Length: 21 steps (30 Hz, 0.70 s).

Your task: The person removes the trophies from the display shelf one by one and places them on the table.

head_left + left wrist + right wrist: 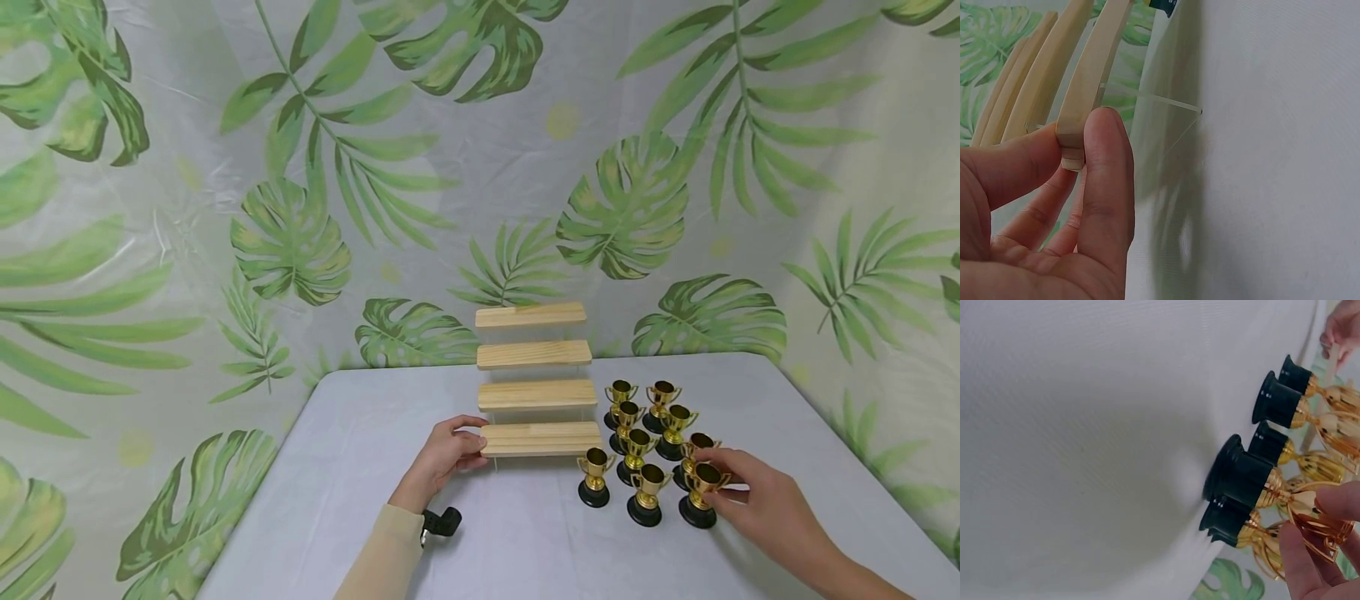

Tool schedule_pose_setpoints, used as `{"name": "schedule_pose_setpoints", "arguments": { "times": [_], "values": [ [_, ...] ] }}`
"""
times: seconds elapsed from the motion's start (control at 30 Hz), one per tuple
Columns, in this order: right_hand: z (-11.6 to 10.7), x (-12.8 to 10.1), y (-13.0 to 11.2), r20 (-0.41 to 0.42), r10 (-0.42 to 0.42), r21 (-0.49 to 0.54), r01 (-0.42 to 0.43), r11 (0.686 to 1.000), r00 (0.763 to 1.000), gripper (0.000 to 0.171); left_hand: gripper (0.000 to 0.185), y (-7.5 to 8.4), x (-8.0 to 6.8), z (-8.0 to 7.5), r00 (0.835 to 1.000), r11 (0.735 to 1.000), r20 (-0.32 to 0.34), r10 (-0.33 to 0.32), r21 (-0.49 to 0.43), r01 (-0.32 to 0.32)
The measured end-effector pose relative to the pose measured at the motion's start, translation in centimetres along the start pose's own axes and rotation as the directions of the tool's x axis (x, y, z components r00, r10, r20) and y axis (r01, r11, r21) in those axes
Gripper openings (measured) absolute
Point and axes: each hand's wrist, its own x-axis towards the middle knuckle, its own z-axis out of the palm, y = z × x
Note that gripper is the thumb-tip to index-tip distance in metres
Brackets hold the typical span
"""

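A: Left hand (442,458)?
B: Lower centre of frame. Thumb and fingers pinch the left end of the bottom wooden step (542,438) of the tiered display stand (534,357). Wrist view confirms: thumb (1107,181) on the board's end, fingers curled behind it.

A: Right hand (765,500)?
B: Lower right. Fingertips close on the rim and handle of the nearest gold trophy cup (702,493), black base down on the grey table (360,467).

A: Rest of the cups?
B: Cluster of trophy cups (645,433) right of the stand, all upright. One cup (595,477) stands apart, just below the step's right end.
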Motion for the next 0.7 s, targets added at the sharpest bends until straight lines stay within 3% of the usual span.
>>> {"name": "schedule_pose_setpoints", "arguments": {
  "times": [0.37, 0.7],
  "values": [
    [0.39, -0.10, 0.33, -0.033, -0.026, 0.036, 0.028, 0.999, 0.999, 0.056, 0.038, -0.11, -0.01, -0.24, 1.000, 1.000, -0.019, 0.009, 0.016, -0.009],
    [0.28, -0.18, 0.61, -0.018, -0.020, 0.001, 0.020, 1.000, 1.000, 0.056, 0.038, -0.13, -0.21, 0.05, 0.999, 0.998, -0.028, 0.037, 0.044, -0.036]
  ]
}}
